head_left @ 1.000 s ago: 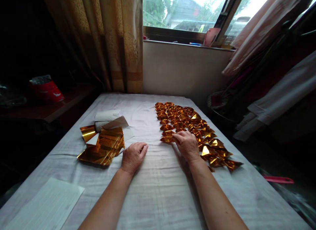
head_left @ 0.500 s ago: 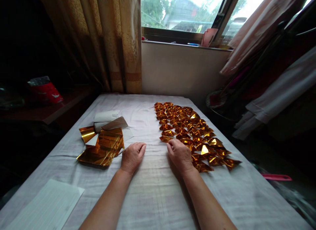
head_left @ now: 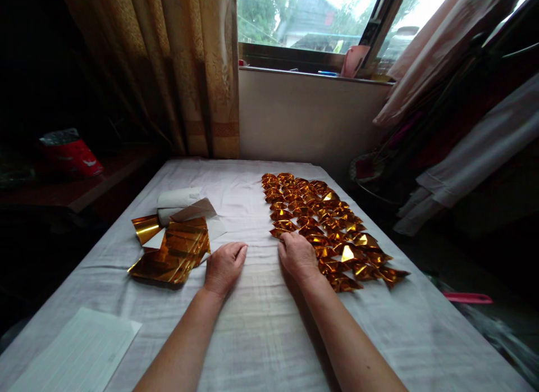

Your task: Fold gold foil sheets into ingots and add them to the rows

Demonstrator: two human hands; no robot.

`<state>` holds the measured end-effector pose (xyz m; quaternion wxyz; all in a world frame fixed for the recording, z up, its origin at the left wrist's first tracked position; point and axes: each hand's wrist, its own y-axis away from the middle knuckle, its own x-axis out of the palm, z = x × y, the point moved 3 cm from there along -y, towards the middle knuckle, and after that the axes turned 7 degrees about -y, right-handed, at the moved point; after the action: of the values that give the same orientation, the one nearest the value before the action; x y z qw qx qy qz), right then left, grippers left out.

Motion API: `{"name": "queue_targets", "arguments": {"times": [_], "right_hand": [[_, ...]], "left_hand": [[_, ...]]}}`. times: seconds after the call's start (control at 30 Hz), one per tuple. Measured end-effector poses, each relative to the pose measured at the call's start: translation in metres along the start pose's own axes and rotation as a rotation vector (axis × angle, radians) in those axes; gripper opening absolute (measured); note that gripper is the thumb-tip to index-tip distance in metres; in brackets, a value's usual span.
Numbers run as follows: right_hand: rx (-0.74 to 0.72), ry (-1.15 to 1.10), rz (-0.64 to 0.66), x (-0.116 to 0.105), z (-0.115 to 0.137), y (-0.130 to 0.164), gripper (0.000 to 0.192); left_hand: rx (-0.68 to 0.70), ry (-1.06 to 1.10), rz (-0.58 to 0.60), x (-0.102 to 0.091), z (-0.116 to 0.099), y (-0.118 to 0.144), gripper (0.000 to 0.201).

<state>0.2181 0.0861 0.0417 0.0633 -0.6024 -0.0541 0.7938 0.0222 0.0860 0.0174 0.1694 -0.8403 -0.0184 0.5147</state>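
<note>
On the white cloth, my left hand (head_left: 224, 268) rests loosely closed, thumb on top, with nothing showing in it. Left of it lies a fanned stack of shiny gold foil sheets (head_left: 172, 254). My right hand (head_left: 298, 257) is curled closed at the near-left corner of many folded gold foil pieces (head_left: 311, 220), boat-like in shape and set in rows. Its fingertips meet the nearest piece of the left row (head_left: 277, 233) and partly cover it. What those fingers hold, if anything, is hidden.
Behind the foil stack lies a white roll (head_left: 179, 197). A pale lined sheet (head_left: 80, 350) sits at the front left of the table (head_left: 261, 336). Left stands a shelf with a red packet (head_left: 78, 156). Clothes (head_left: 471, 150) hang at the right, beyond the table edge.
My right hand has moved slightly left and away from me, against the nearest foil piece. My left hand stays in place. The whole view has shifted a little.
</note>
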Motion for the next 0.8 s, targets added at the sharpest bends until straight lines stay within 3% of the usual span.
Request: {"name": "queue_targets", "arguments": {"times": [0.57,0.8], "right_hand": [[0.012,0.027,0.007,0.002,0.000,-0.014,0.016],[0.037,0.053,0.074,0.001,0.003,-0.020,0.019]], "left_hand": [[-0.003,0.011,0.020,-0.001,0.000,-0.001,0.025],[-0.011,0.019,0.022,0.001,0.002,0.000,0.024]]}}
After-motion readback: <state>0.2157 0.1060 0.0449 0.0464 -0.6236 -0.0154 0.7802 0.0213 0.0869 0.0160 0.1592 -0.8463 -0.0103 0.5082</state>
